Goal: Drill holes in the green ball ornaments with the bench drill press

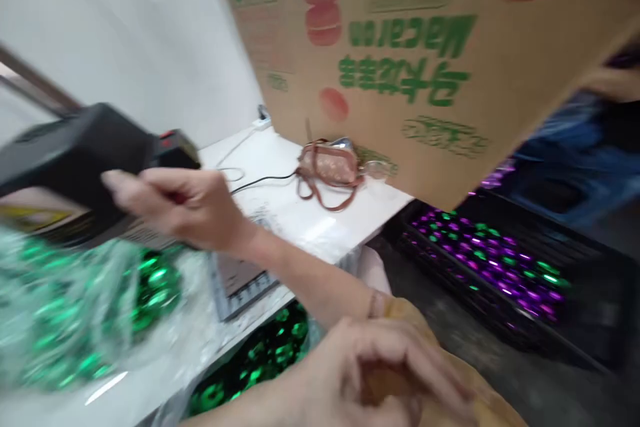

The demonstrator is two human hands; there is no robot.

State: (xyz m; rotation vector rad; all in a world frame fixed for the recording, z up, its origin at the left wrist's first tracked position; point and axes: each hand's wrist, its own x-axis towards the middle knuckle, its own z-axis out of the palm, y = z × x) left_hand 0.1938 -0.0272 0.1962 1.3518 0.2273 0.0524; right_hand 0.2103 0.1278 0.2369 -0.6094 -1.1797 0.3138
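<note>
Our right hand (183,207) has fingers curled by the black box (95,153), left hand (345,360) half-curled near our sleeve (407,315); can't tell if they're gripping.

Wall (150,27) white — directly behind the white surface (310,220), which shows bright glare. Floor (450,320) dark grey — visible at lower right.

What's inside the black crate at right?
Shiny purple and green pieces show inside the black crate; whatever lies beneath that top layer is covered.
</note>
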